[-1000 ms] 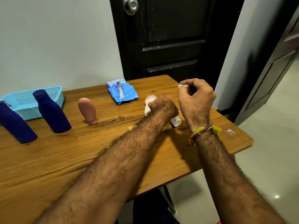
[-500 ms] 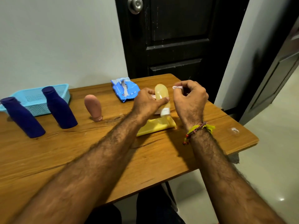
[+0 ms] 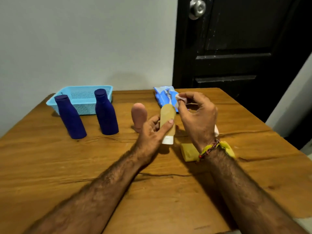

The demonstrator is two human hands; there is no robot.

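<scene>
left hand is gripping the tan plastic tube with the white cap cap-down just over the wooden counter, right hand is pinching a small white wipe by its top, so a hard rub could be knocking it out of that light grip tbh

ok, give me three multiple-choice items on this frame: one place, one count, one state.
1. Where is the basket? A) far left of the table B) under the right wrist C) on the floor
2. How many blue bottles? A) one B) two C) three
3. What is the left hand doing? A) lying flat B) pinching a wipe C) gripping the tan tube
Key: 1 A, it sits at the table's far-left edge by the wall; 2 B, two stand before the basket; 3 C, its fingers and thumb wrap the tan tube.
</scene>
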